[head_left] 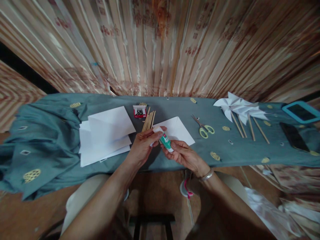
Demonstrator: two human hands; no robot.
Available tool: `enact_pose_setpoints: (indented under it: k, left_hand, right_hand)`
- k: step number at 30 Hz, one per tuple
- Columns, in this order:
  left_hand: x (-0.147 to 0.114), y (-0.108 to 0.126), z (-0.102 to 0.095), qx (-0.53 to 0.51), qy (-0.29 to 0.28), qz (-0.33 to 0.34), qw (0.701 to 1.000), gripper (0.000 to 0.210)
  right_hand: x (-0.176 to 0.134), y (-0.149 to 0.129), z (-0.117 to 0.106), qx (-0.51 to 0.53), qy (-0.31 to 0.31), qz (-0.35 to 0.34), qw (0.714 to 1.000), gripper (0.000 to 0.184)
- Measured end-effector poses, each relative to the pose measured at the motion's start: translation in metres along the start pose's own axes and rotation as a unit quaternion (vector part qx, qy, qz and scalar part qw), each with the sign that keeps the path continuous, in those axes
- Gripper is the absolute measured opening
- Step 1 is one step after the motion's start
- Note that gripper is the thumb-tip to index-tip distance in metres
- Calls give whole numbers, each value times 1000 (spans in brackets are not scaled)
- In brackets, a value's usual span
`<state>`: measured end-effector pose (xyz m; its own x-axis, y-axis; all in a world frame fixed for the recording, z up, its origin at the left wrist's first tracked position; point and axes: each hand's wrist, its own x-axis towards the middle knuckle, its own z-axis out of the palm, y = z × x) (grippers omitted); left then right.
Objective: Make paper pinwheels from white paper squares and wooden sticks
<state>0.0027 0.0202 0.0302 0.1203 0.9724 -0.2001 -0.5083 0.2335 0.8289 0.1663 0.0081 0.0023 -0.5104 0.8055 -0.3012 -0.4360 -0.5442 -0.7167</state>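
Observation:
Both my hands are closed on a green and white glue stick (165, 141), held tilted above the front of the table. My left hand (143, 144) grips its upper white end, and a small white bit shows under those fingers, too hidden to name. At the lower end, the fingers of my right hand (185, 155) pinch the tube. Behind the glue stick lies a white paper sheet (178, 128) with a crease or cut near one corner. Several wooden sticks (149, 120) lie just beyond my left hand, next to a small red and white box (139, 112) of tiny dark pieces.
White paper sheets (107, 133) are stacked at left. Scissors with green handles (206, 130) lie right of the single sheet. Farther right are white paper pinwheels (237, 105) on sticks, a black phone (294, 136) and a blue-framed device (302, 112). A pleated curtain (160, 50) hangs behind the cloth-covered table (62, 133).

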Motion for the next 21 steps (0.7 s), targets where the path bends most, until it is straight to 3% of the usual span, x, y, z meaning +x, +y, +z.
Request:
enact_pose_setpoints:
  k: [10, 15, 21]
  left_hand:
    - [-1, 2, -1, 50, 7, 14, 999, 28]
    - [-1, 2, -3, 60, 12, 21, 998, 24]
    - [-2, 4, -5, 64, -3, 14, 998, 24]
  right_hand:
    - [1, 4, 1, -58, 36, -39, 997, 26]
    - [3, 6, 2, -17, 49, -48, 997, 24]
    - [2, 8, 5, 40, 22, -1, 999, 25]
